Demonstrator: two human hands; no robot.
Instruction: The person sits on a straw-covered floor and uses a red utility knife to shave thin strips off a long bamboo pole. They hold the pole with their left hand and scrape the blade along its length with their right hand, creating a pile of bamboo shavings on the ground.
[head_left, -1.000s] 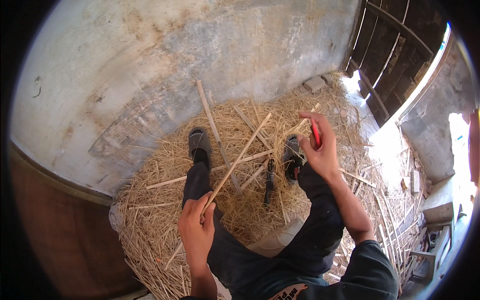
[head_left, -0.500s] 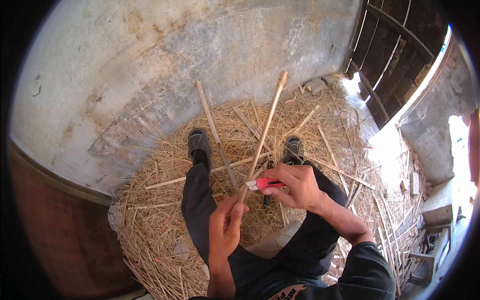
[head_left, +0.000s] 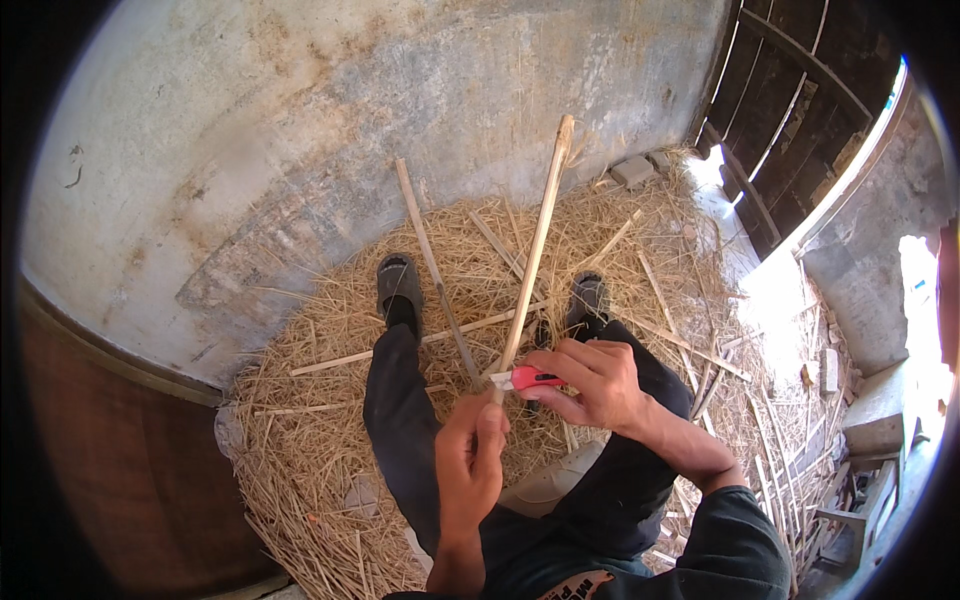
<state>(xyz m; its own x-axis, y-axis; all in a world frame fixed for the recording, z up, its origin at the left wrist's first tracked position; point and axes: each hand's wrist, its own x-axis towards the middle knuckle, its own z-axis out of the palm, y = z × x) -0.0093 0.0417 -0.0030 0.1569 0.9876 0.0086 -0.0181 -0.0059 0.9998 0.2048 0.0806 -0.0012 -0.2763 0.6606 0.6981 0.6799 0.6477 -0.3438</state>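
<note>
My left hand (head_left: 470,455) is closed around the lower end of a long, pale bamboo strip (head_left: 541,235), which slants up and away toward the wall. In my right hand (head_left: 595,382) is a red utility knife (head_left: 535,377), gripped between thumb and fingers. Its blade lies across the strip just above my left thumb and touches it. Thin shavings curl off near the strip's far end. My two hands are close together over the gap between my knees.
Straw-like shavings (head_left: 300,470) cover the floor. Several loose strips lie on them, and one strip (head_left: 430,260) leans on the wall (head_left: 330,140). My shoes (head_left: 398,283) rest ahead on both sides. A brown panel (head_left: 130,450) stands at left, a plank door (head_left: 790,100) at far right.
The bamboo strip has turned in my left hand, now showing a paler face, and its far end stands a little higher. My left hand has shifted slightly right; the knife remains across the strip.
</note>
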